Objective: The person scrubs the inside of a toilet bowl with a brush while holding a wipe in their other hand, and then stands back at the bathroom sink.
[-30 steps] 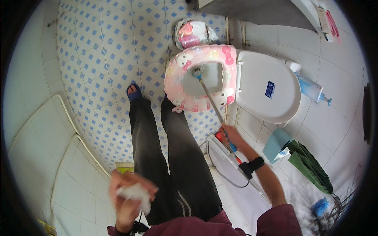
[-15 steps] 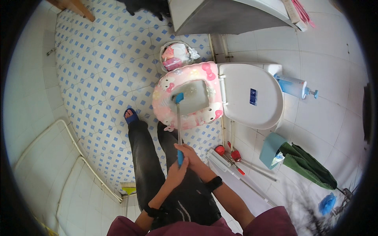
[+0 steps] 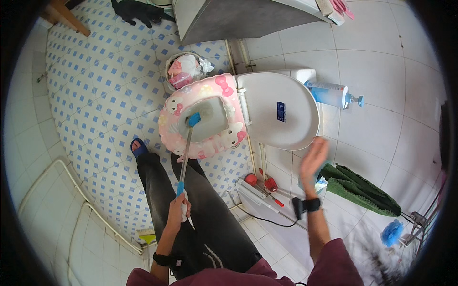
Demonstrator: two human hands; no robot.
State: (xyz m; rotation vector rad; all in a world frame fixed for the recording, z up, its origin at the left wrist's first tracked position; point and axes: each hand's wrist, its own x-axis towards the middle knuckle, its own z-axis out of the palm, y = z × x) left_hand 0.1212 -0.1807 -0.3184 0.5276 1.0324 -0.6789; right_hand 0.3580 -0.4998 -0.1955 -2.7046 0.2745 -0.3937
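My left hand (image 3: 178,209) is closed around the blue grip of a long toilet brush (image 3: 187,148). Its blue head (image 3: 193,119) rests inside the toilet bowl (image 3: 210,114). A pink padded seat cover (image 3: 168,125) with cartoon faces and bows rings the bowl. The white lid (image 3: 267,119) is raised, leaning away from the bowl toward the tiled wall. Over to the right, my right hand (image 3: 315,156) is raised near the lid's near edge, its fingers stretched out and slightly blurred. Nothing shows in it.
A bin (image 3: 183,71) of crumpled tissue stands beyond the bowl; a black cat (image 3: 138,12) is farther off. A blue pump bottle (image 3: 329,94) sits behind the lid. At right hangs a green towel (image 3: 360,188). Red-headed tools (image 3: 270,184) lean near the wall. Cabinet (image 3: 248,21) overhangs the far side.
My right hand has let go of the brush handle and moved right, up beside the lid. My left hand keeps the brush alone. The view has shifted right.
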